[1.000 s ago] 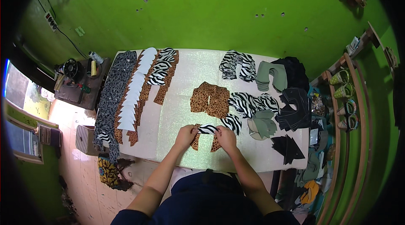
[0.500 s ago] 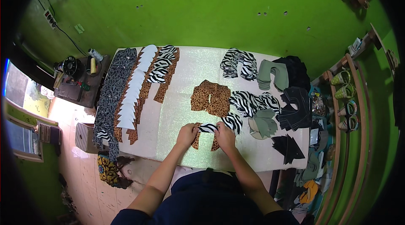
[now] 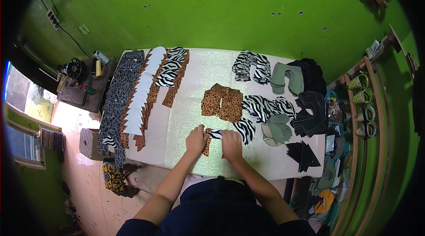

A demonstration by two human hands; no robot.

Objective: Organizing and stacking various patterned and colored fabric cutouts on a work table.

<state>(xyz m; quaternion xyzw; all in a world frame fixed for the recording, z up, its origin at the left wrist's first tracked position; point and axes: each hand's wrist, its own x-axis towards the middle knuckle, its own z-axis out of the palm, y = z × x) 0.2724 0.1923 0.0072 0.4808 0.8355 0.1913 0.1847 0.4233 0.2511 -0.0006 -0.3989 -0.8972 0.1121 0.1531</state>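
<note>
Near the table's front edge lies a U-shaped cut piece, with leopard-print legs (image 3: 206, 148) and a black-and-white zebra-print piece (image 3: 215, 134) across its top. My left hand (image 3: 195, 141) grips its left end, thumb on the zebra-print part. My right hand (image 3: 231, 144) is closed over the right end, with the fingers bent and pressed together; it hides most of the right leg. Just beyond my hands sits a stack of leopard-print pieces (image 3: 221, 102). A fanned pile of zebra-print pieces (image 3: 245, 130) lies beside my right hand.
Overlapping rows of dark patterned pieces (image 3: 121, 90), white pieces (image 3: 141, 88) and leopard-print pieces fill the table's left side. Green pieces (image 3: 287, 78) and black pieces (image 3: 308, 114) lie at the right. A wooden rack (image 3: 357, 147) holds sandals. A small side table (image 3: 84, 94) carries thread spools.
My right hand has turned and slid forward over the right end, covering more of the zebra-print piece and the right leg. My left hand has barely shifted, still at the left end.
</note>
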